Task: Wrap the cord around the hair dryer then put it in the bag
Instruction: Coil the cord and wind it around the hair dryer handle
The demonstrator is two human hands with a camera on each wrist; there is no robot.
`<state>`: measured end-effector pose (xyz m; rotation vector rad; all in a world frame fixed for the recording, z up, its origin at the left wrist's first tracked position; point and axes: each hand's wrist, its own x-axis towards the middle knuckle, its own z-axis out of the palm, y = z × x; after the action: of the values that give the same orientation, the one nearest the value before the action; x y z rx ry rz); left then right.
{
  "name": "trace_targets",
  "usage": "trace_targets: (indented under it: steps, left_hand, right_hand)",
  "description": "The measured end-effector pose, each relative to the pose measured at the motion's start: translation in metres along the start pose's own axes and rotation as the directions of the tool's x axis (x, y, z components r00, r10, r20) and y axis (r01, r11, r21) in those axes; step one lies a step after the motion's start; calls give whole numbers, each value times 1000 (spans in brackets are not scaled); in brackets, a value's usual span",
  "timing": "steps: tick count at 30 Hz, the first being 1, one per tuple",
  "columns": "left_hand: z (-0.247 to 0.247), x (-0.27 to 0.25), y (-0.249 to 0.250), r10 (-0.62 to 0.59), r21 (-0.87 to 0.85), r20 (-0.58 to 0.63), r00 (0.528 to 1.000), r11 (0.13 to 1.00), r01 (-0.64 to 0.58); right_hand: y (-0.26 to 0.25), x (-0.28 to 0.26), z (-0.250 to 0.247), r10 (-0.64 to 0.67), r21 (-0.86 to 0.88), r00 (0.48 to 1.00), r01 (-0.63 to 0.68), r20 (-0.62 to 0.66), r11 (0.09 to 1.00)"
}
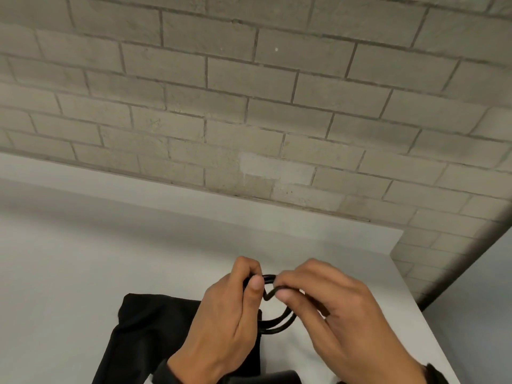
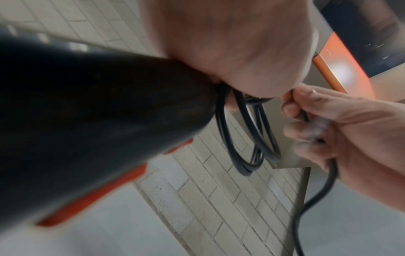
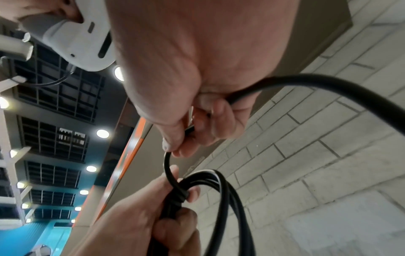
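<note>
The black cord [image 1: 273, 322] is gathered into several loops hanging above the white worktop [image 1: 83, 259], just beside the black bag [image 1: 144, 328] lying there. The left hand [image 1: 230, 314] has its grip clamped on the bundled loops and the black hair dryer [image 2: 87, 121]. The right hand [image 1: 332, 306] pinches the free cord strand close by, thumb against fingers.

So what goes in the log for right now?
step: coiling cord | left hand: grips hair dryer, coils | right hand: pinches cord | bag: on table
</note>
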<state>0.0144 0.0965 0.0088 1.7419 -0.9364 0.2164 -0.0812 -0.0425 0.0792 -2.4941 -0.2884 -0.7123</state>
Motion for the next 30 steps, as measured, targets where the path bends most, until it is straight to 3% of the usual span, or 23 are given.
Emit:
trace_targets:
  steps: [6, 20, 24, 30]
  left_hand:
    - [-1, -2, 4, 88, -14, 56, 995, 996, -87]
    - [-2, -6, 9, 103, 6, 56, 993, 995, -104]
    - [-2, -7, 8, 99, -16, 55, 994, 995, -99]
    - [0, -9, 4, 88, -50, 54, 995, 995, -85]
  right_hand:
    - [-7, 17, 0, 103, 184, 994, -98, -20, 978]
    - [7, 13, 14, 412, 415, 910, -395, 51, 820]
    - [15, 8, 14, 402, 455, 906, -417, 134, 787]
    - [24, -2, 16, 283, 353, 947, -318, 150, 880]
